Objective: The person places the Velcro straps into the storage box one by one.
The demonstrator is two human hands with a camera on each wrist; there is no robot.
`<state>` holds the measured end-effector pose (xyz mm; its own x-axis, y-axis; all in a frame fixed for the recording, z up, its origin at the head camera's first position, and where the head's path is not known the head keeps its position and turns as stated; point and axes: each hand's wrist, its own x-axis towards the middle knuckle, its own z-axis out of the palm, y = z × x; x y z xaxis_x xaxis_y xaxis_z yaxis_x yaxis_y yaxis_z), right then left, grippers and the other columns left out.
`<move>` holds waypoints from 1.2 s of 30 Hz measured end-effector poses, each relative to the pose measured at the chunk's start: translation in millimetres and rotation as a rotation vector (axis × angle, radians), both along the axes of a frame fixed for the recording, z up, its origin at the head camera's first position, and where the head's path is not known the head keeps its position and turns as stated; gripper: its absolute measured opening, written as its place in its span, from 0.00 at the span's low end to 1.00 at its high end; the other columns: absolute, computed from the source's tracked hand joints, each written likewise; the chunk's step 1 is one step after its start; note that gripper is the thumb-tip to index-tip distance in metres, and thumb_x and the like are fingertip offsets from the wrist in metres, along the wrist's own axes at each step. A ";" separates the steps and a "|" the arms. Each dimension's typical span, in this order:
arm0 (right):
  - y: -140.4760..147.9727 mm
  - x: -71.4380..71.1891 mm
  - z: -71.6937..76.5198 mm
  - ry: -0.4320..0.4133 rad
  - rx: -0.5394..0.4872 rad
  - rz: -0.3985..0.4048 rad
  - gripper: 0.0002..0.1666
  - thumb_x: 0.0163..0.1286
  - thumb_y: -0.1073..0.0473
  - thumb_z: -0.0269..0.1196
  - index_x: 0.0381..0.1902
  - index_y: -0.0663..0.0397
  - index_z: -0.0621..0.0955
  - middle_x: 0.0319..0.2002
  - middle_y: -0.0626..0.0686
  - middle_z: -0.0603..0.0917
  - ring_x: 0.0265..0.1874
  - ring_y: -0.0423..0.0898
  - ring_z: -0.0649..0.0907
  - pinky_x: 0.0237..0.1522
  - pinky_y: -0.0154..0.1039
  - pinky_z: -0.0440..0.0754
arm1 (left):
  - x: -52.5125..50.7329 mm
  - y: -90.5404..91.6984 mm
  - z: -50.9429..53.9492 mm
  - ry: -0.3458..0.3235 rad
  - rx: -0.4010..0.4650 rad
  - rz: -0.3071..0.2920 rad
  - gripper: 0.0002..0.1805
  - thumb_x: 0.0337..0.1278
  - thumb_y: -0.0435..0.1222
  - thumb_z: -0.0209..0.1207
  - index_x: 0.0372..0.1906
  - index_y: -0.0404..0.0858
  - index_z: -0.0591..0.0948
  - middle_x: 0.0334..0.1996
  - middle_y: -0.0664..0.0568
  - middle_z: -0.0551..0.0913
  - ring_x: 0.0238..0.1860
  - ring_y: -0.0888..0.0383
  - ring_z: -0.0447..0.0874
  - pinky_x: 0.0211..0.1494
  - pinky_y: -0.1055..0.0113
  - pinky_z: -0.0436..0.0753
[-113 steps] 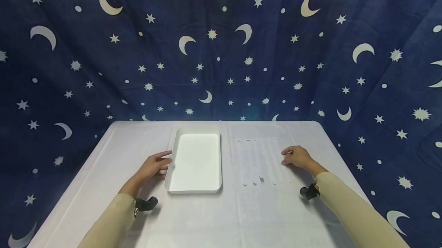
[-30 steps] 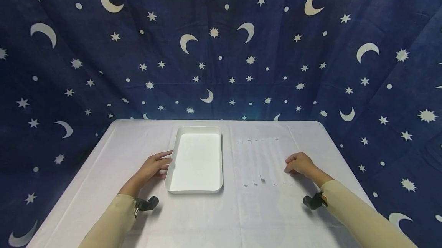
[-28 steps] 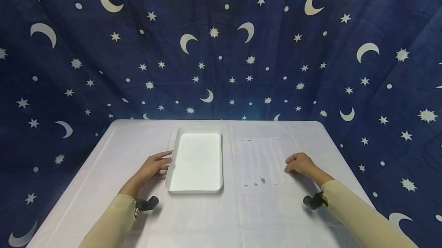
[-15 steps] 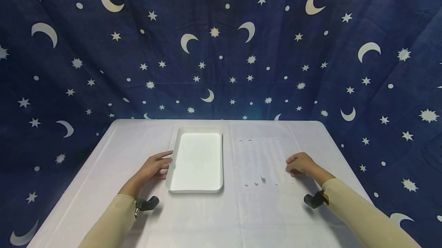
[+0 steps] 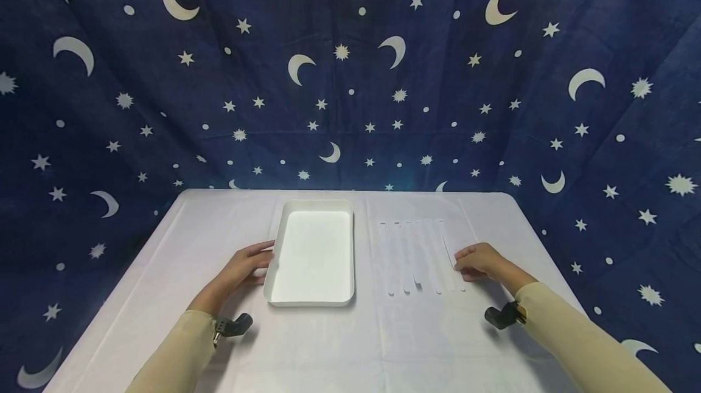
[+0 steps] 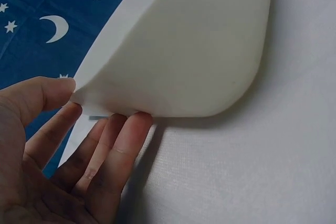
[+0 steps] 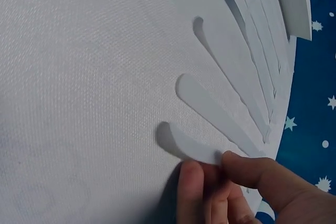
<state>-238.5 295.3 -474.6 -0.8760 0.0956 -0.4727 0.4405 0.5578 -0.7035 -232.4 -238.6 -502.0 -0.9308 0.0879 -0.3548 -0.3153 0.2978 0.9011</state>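
A shallow white rectangular tray (image 5: 313,259) lies on the white-covered table, left of centre. My left hand (image 5: 238,268) holds its left side; in the left wrist view the thumb (image 6: 55,90) is at the rim and the fingertips touch the wall. Right of the tray, several thin white strips (image 7: 215,114) with rounded ends lie side by side. My right hand (image 5: 484,262) pinches the rightmost white strip (image 7: 197,150) between thumb and fingers. That strip bows up from the cloth, its rounded near end sticking out past the fingers.
The table (image 5: 328,350) has a white cloth with fold creases. A dark blue curtain (image 5: 350,76) with moons and stars hangs behind and at both sides. Black wrist cameras (image 5: 235,324) are strapped to both wrists.
My right hand has shifted slightly nearer since the oldest frame, and the rightmost strip's edge now shows raised between its fingers. The left hand and tray stay in place.
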 end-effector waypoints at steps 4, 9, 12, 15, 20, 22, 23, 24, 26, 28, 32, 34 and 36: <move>2.6 0.1 -0.7 -0.037 -0.123 -0.004 0.25 0.58 0.70 0.66 0.53 0.75 0.75 0.30 0.53 0.84 0.26 0.41 0.84 0.33 0.36 0.88 | -0.6 -0.6 -0.7 -0.002 0.004 0.003 0.33 0.67 0.43 0.57 0.73 0.37 0.64 0.66 0.34 0.72 0.55 0.47 0.82 0.47 0.59 0.88; 4.2 0.4 -0.9 -0.072 -0.261 -0.029 0.27 0.60 0.71 0.65 0.57 0.76 0.73 0.30 0.52 0.83 0.28 0.41 0.84 0.37 0.37 0.88 | -1.5 -1.7 -0.2 0.006 0.009 -0.003 0.33 0.67 0.43 0.56 0.73 0.37 0.64 0.67 0.33 0.70 0.56 0.47 0.82 0.47 0.58 0.88; 5.1 -0.2 -0.5 -0.078 -0.292 -0.043 0.27 0.59 0.71 0.66 0.56 0.76 0.74 0.29 0.51 0.83 0.28 0.41 0.84 0.38 0.37 0.88 | -1.3 -2.3 0.2 0.012 0.009 -0.017 0.33 0.68 0.43 0.56 0.74 0.36 0.63 0.68 0.32 0.69 0.57 0.46 0.82 0.47 0.58 0.88; 5.3 -1.0 1.1 -0.089 -0.320 -0.053 0.27 0.60 0.71 0.66 0.57 0.75 0.73 0.29 0.51 0.84 0.28 0.41 0.85 0.38 0.37 0.88 | -1.0 -2.4 0.7 0.010 0.019 -0.016 0.33 0.68 0.42 0.56 0.73 0.36 0.64 0.68 0.33 0.69 0.57 0.46 0.82 0.47 0.58 0.88; 4.5 -2.1 4.6 -0.122 -0.389 -0.072 0.27 0.62 0.72 0.64 0.59 0.73 0.71 0.30 0.52 0.83 0.29 0.42 0.85 0.39 0.37 0.88 | -0.8 -2.5 1.3 0.013 0.037 -0.029 0.33 0.68 0.41 0.56 0.74 0.35 0.63 0.68 0.32 0.69 0.57 0.46 0.81 0.47 0.58 0.88; 4.5 -2.5 5.3 -0.133 -0.416 -0.082 0.25 0.62 0.72 0.64 0.58 0.72 0.72 0.30 0.52 0.83 0.29 0.42 0.85 0.40 0.38 0.88 | -0.6 -2.4 1.5 0.014 0.040 -0.029 0.33 0.68 0.41 0.56 0.73 0.35 0.63 0.68 0.32 0.69 0.57 0.46 0.81 0.47 0.58 0.88; 4.6 -2.7 5.4 -0.136 -0.428 -0.087 0.25 0.62 0.72 0.64 0.57 0.71 0.73 0.30 0.52 0.83 0.29 0.42 0.85 0.41 0.38 0.88 | -0.4 -2.5 1.5 0.017 0.037 -0.034 0.33 0.68 0.42 0.56 0.73 0.35 0.63 0.68 0.32 0.69 0.57 0.46 0.81 0.47 0.58 0.88; 4.6 -2.9 5.6 -0.139 -0.441 -0.096 0.24 0.62 0.72 0.64 0.56 0.70 0.74 0.30 0.52 0.83 0.29 0.42 0.85 0.41 0.39 0.88 | -0.4 -2.5 1.4 0.016 0.035 -0.034 0.33 0.68 0.42 0.56 0.73 0.35 0.63 0.68 0.32 0.69 0.57 0.46 0.81 0.47 0.58 0.88; 4.6 -3.2 6.0 -0.145 -0.469 -0.107 0.23 0.62 0.73 0.64 0.55 0.69 0.75 0.30 0.53 0.83 0.29 0.43 0.85 0.42 0.39 0.88 | -0.5 -2.6 0.9 0.013 0.034 -0.024 0.33 0.68 0.41 0.56 0.73 0.36 0.64 0.68 0.33 0.69 0.56 0.46 0.81 0.47 0.58 0.88; 4.3 -3.4 6.8 -0.150 -0.501 -0.111 0.21 0.62 0.73 0.63 0.54 0.68 0.75 0.30 0.53 0.83 0.30 0.43 0.86 0.42 0.39 0.88 | -0.7 -3.0 0.2 0.014 0.028 -0.024 0.33 0.68 0.41 0.56 0.73 0.36 0.64 0.68 0.33 0.69 0.57 0.45 0.81 0.47 0.58 0.88; 2.6 -3.3 9.4 -0.147 -0.570 -0.107 0.16 0.63 0.75 0.60 0.50 0.66 0.77 0.30 0.54 0.83 0.30 0.42 0.85 0.40 0.38 0.88 | -1.2 -3.1 -0.7 0.016 0.021 -0.017 0.33 0.68 0.42 0.56 0.73 0.36 0.64 0.68 0.33 0.69 0.57 0.45 0.81 0.47 0.58 0.88; 0.5 -2.8 11.6 -0.142 -0.591 -0.115 0.15 0.63 0.76 0.60 0.48 0.65 0.78 0.29 0.54 0.83 0.29 0.43 0.85 0.39 0.38 0.88 | -1.4 -3.2 -1.2 0.019 0.016 -0.021 0.33 0.68 0.42 0.55 0.73 0.36 0.63 0.68 0.33 0.69 0.58 0.45 0.81 0.48 0.57 0.88; -2.0 -1.9 14.6 -0.142 -0.597 -0.107 0.17 0.64 0.75 0.60 0.51 0.67 0.77 0.29 0.53 0.83 0.30 0.42 0.85 0.40 0.38 0.88 | -1.5 -2.9 -1.3 0.018 0.015 -0.018 0.33 0.68 0.42 0.55 0.73 0.36 0.64 0.68 0.33 0.69 0.58 0.45 0.81 0.47 0.57 0.88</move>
<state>-240.4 293.2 -460.0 -0.8007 -0.1373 -0.5831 0.5846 0.0334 -0.8106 -233.9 -241.5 -503.3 -0.9353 0.1095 -0.3366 -0.2939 0.2895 0.9109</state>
